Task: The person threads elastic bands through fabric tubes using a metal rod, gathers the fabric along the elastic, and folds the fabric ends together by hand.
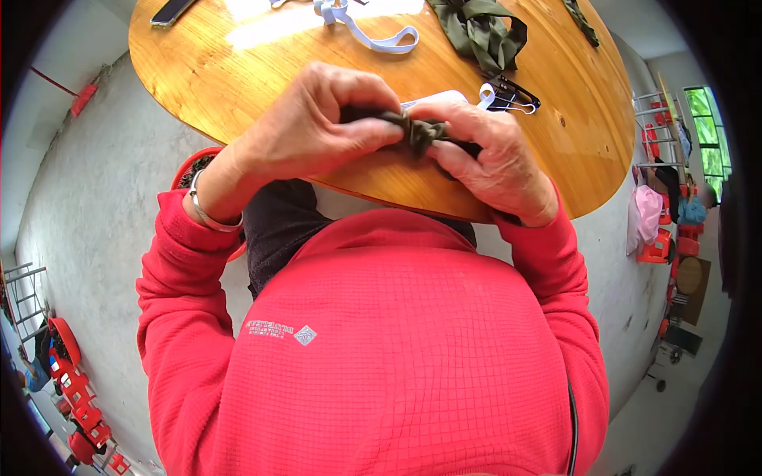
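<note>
Above the near edge of the wooden table (563, 159), both hands hold a bunched dark green cloth (421, 135). My left hand (325, 127) pinches its left side between thumb and fingers. My right hand (492, 151) grips the right side, with thumb and forefinger close to the gathered middle. Just beyond the right hand lie a black clip with wire handles (516, 97) and a small white loop (486, 97). Part of a white object (436, 99) shows behind the fingers; the hands hide the rest.
A white elastic band (373, 40) lies farther back on the table. More dark green cloth (480, 32) is at the back right, with a narrow green strip (582, 22) beyond. A dark phone-like object (172, 11) sits at the back left. A red basin (194, 166) stands below the table's left edge.
</note>
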Motion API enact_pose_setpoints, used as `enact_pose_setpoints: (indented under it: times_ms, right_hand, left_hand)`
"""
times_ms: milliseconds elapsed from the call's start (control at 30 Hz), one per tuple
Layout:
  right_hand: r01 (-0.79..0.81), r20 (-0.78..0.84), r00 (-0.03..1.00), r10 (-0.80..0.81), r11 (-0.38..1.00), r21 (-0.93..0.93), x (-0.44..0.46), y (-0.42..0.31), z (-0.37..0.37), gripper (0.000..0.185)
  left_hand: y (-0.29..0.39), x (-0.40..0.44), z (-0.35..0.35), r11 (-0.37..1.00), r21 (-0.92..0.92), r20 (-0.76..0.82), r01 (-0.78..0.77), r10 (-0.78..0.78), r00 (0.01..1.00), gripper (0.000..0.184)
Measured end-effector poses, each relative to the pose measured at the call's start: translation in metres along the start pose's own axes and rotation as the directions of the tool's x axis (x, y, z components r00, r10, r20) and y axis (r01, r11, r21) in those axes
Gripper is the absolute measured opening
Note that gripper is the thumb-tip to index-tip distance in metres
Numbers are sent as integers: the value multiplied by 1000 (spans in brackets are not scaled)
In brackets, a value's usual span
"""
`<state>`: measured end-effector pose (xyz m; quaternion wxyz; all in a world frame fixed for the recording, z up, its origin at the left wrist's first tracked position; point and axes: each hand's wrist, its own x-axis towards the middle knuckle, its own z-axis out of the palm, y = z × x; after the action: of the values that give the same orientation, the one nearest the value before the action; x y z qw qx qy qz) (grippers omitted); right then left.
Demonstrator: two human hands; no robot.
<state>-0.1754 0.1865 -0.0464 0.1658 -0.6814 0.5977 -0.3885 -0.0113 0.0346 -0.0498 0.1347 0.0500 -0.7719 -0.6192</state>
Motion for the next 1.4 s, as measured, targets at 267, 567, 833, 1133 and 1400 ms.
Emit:
enact_pose_setpoints:
  times_ms: [267,567,833,1133,1400]
  right_hand:
    - [-76,136,988,70,996,40,-3,4,-24,23]
    - [89,123,990,-73,987,-131,3,6,-13,27]
    - [-62,245,964,107,981,-185,-3,-15,-19,30]
    - [-159,221,959,179,981,-108,-6,-31,-18,15]
    - [-112,229,965,128,990,-82,-11,-42,-21,14]
  left_hand:
    - [-11,-9,-18,957,-143,108,251,-237,965,15]
    - [-7,1,2,824,523,66,-218,216,974,14]
    - [-10,-17,42,846,496,-238,-196,350,906,20]
    - [-16,-49,21,967,83,-271,-243,256,928,25]
    - [-11,-60,11,922,-383,-59,59,-88,994,18]
